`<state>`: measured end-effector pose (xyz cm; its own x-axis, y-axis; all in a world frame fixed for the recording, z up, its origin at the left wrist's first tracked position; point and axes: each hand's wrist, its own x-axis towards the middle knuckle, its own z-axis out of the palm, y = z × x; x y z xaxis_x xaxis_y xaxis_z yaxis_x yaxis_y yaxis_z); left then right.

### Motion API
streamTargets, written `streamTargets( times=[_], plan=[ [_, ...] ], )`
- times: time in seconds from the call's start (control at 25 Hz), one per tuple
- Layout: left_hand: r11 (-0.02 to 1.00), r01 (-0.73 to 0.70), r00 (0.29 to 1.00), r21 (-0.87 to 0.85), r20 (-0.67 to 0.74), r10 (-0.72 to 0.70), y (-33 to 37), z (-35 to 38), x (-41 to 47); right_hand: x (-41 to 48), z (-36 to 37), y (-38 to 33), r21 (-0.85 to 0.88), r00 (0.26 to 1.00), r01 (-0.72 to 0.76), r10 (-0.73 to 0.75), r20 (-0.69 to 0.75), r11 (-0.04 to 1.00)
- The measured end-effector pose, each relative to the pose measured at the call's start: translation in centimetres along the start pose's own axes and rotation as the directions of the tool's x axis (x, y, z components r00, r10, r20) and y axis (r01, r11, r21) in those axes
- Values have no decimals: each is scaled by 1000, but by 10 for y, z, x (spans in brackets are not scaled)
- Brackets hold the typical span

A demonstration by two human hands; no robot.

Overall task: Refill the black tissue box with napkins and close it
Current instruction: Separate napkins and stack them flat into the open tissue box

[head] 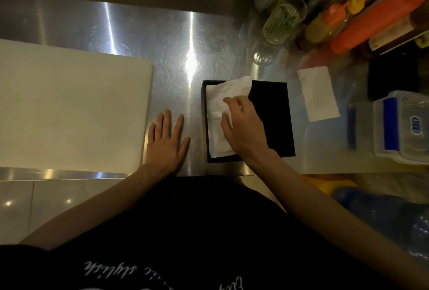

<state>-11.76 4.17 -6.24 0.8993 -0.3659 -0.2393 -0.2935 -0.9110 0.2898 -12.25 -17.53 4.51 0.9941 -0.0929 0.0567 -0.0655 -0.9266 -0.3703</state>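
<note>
Left hand (166, 143) flat on bench (185, 46), palm down, fingers straight and spread. Right hand (243, 127) reaches into black box (274, 115) at the bench's front edge, fingers curled, pinching the napkins (216, 101) in its left half.

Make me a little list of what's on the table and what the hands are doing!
box: black box on the steel counter
napkins: white napkins in its left side, top one crumpled over the far edge
right hand: on the napkins, fingers curled onto the top one
left hand: flat on the counter, left of the box, holding nothing
loose napkin: lying right of the box
white board: far left
clear tubs: far right, with blue clips
</note>
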Motion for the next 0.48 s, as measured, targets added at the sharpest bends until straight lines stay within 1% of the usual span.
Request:
streamTargets(
  times=[0.04, 0.08, 0.16, 0.28, 0.36, 0.48],
  plan=[
    [1000, 2, 1000, -2, -2, -2, 0, 0, 0, 3, 7, 2, -69, 999, 50, -48, 22, 996],
    [1000, 5, 1000, -3, -4, -5, 1, 0, 0, 5, 15, 6, -119, 994, 76, -66, 86, 990],
    [1000, 5, 1000, -1, 2, -5, 2, 0, 1, 6, 32, 13, -173, 968, 85, -41, 247, 981],
    [1000, 5, 1000, 3, 8, -5, 4, -2, 1, 2, 49, 19, -200, 916, 39, 45, 398, 979],
    [1000, 10, 1000, 6, 5, -10, 5, -2, 2, 0, 55, 19, -179, 879, -3, 88, 468, 984],
    [1000, 0, 1000, 10, -1, 0, 7, -3, 5, 0, 58, 22, -201, 862, -10, 110, 494, 980]
  ],
)
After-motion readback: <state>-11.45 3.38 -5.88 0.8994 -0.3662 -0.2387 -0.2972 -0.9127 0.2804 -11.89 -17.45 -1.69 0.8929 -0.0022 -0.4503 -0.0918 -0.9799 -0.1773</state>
